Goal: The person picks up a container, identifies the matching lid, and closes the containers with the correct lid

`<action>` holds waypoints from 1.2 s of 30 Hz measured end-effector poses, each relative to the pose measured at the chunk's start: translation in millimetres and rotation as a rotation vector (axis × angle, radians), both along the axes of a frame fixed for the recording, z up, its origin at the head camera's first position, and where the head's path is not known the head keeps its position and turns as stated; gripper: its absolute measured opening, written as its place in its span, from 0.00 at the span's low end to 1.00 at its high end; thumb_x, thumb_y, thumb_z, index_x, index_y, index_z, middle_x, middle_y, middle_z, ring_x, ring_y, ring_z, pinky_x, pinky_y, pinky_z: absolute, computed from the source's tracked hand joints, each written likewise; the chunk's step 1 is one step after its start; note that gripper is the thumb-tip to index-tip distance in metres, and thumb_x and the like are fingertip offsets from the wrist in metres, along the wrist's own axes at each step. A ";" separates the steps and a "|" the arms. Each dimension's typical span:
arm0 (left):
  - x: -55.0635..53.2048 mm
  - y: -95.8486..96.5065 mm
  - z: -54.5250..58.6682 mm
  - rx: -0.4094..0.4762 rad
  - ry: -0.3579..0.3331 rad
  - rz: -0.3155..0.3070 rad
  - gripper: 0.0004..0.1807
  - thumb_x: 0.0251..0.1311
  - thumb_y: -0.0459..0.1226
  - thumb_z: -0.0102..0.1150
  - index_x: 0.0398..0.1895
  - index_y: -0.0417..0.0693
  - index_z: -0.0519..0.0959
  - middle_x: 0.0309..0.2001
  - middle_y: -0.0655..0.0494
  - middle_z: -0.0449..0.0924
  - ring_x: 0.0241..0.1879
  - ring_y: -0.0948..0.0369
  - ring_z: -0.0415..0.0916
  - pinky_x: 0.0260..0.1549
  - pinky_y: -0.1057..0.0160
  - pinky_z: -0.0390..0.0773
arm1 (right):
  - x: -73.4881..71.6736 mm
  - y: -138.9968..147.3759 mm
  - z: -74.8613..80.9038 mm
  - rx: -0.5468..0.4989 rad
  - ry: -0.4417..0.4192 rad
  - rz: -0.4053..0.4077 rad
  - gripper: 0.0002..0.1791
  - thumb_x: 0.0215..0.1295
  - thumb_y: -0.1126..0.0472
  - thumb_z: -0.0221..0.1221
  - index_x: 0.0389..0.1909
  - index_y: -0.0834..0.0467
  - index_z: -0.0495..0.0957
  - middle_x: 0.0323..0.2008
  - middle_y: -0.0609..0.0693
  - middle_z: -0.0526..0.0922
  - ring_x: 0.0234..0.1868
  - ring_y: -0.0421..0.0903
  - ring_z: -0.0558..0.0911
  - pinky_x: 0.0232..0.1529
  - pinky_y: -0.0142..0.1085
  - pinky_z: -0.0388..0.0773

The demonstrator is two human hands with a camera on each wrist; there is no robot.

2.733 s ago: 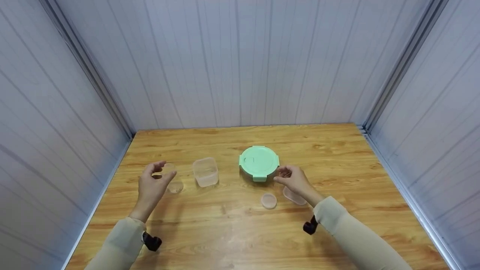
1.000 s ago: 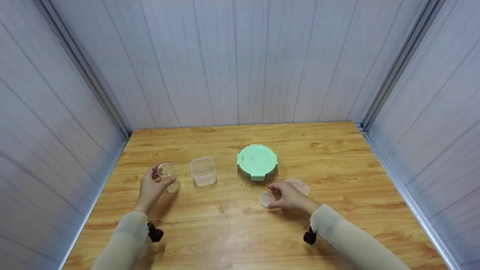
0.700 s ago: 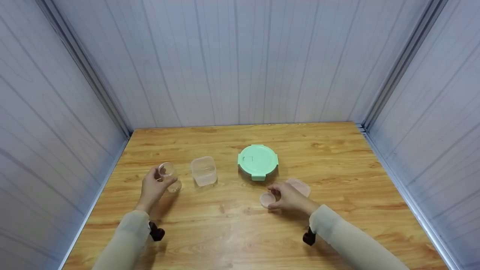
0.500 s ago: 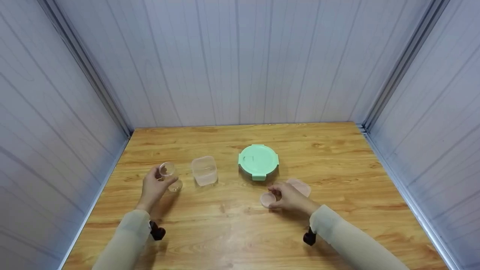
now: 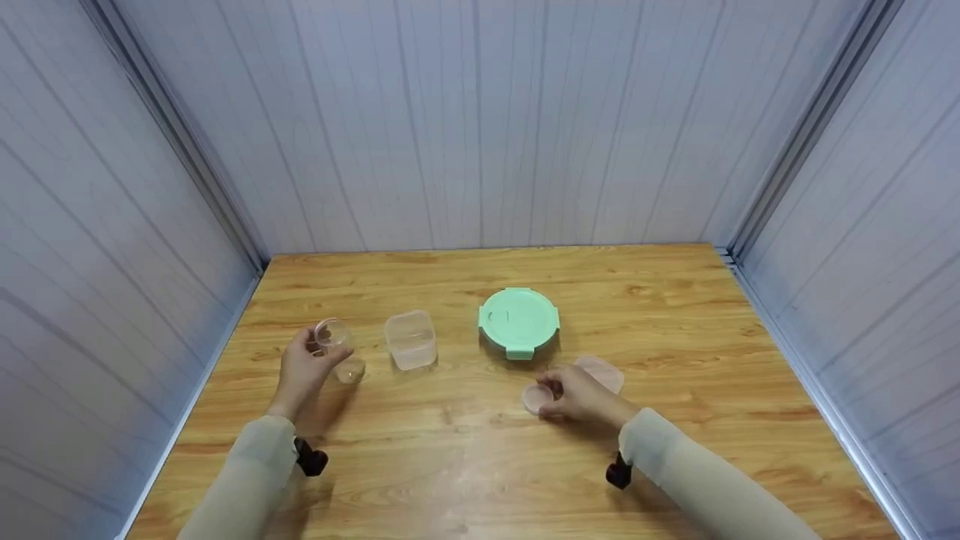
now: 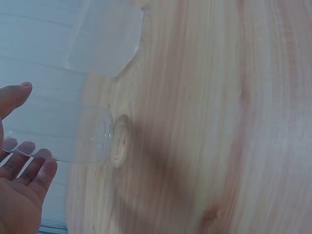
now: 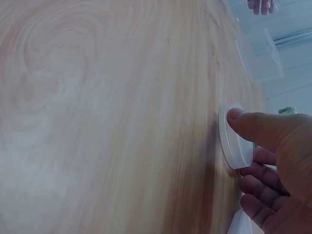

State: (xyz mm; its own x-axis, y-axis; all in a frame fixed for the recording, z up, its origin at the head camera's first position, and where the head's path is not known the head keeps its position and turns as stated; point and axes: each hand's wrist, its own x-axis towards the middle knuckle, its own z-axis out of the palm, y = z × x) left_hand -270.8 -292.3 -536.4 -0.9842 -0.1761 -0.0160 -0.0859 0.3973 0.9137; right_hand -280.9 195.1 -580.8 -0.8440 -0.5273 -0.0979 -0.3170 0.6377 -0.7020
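At the left of the head view my left hand (image 5: 300, 375) grips a clear, round plastic jar (image 5: 349, 369), thumb on one side and fingers curled round the other. In the left wrist view the jar's base (image 6: 100, 136) is close over the wooden table. My right hand (image 5: 583, 394) pinches a small round translucent lid (image 5: 535, 398) at its edge. The right wrist view has the thumb on top of the lid's rim (image 7: 234, 139), with the fingers on its far side. A rounded rectangular lid (image 5: 602, 373) lies just behind the right hand, partly hidden by it.
A translucent square container (image 5: 411, 341) stands open to the right of the jar. Back of centre sits a round bowl with a mint-green clip lid (image 5: 519, 319). Pale panel walls (image 5: 480, 127) enclose the table (image 5: 450, 465) at the back and sides.
Since the earliest frame, my left hand has taken hold of the jar. The right hand has moved left and nearer from beside the green lid, and now pinches the small round lid.
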 end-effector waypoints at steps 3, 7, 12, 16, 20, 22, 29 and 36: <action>0.6 -1.3 4.7 -0.013 0.003 -0.009 0.37 0.71 0.43 0.73 0.74 0.36 0.68 0.75 0.35 0.70 0.72 0.42 0.69 0.73 0.43 0.73 | -0.9 -0.8 1.1 0.010 -0.015 -0.015 0.30 0.64 0.60 0.78 0.64 0.68 0.83 0.46 0.53 0.86 0.45 0.46 0.81 0.47 0.40 0.81; 1.4 -1.9 11.7 -0.030 0.018 -0.014 0.36 0.71 0.43 0.73 0.74 0.35 0.69 0.74 0.34 0.71 0.72 0.42 0.70 0.74 0.42 0.72 | -1.1 -2.0 2.5 0.012 -0.030 -0.030 0.30 0.63 0.61 0.78 0.64 0.68 0.83 0.46 0.53 0.87 0.45 0.46 0.82 0.48 0.42 0.82; 2.2 -0.4 21.6 -0.047 0.028 -0.020 0.38 0.70 0.45 0.73 0.75 0.37 0.68 0.75 0.34 0.70 0.72 0.42 0.70 0.75 0.41 0.72 | -0.6 -2.5 3.4 0.005 -0.047 -0.045 0.31 0.63 0.61 0.78 0.65 0.69 0.82 0.48 0.55 0.88 0.47 0.47 0.83 0.52 0.46 0.84; 1.0 2.3 28.1 -0.062 0.048 -0.027 0.39 0.69 0.44 0.74 0.75 0.36 0.69 0.74 0.34 0.71 0.72 0.41 0.70 0.76 0.41 0.71 | -0.6 -1.9 4.7 0.005 -0.047 -0.044 0.31 0.64 0.61 0.78 0.65 0.69 0.82 0.49 0.56 0.88 0.47 0.47 0.83 0.52 0.47 0.84; 0.6 5.8 33.1 -0.088 0.083 -0.026 0.37 0.68 0.42 0.75 0.73 0.34 0.70 0.72 0.33 0.73 0.70 0.42 0.72 0.75 0.43 0.72 | -0.4 -1.2 4.1 0.008 -0.024 -0.023 0.30 0.64 0.61 0.78 0.64 0.70 0.82 0.50 0.58 0.88 0.49 0.48 0.83 0.53 0.48 0.84; 1.0 7.4 35.5 -0.090 0.098 -0.024 0.35 0.68 0.40 0.74 0.72 0.34 0.71 0.71 0.34 0.75 0.69 0.42 0.73 0.74 0.43 0.73 | -0.1 -1.1 3.4 0.006 -0.020 -0.019 0.30 0.64 0.61 0.78 0.64 0.70 0.82 0.51 0.58 0.88 0.50 0.48 0.83 0.55 0.48 0.84; 1.4 14.7 45.0 -0.103 0.135 -0.023 0.34 0.66 0.37 0.76 0.70 0.33 0.73 0.69 0.33 0.77 0.67 0.41 0.76 0.73 0.43 0.75 | 0.2 -2.6 1.7 -0.017 -0.039 -0.032 0.28 0.63 0.62 0.78 0.60 0.69 0.84 0.48 0.55 0.88 0.47 0.47 0.83 0.54 0.49 0.85; 6.0 27.1 55.8 -0.077 0.140 -0.055 0.34 0.66 0.37 0.76 0.71 0.34 0.73 0.69 0.33 0.77 0.67 0.41 0.76 0.74 0.42 0.74 | -0.1 -2.4 2.2 -0.031 -0.045 -0.023 0.28 0.63 0.62 0.78 0.61 0.70 0.83 0.50 0.57 0.88 0.49 0.49 0.84 0.54 0.49 0.86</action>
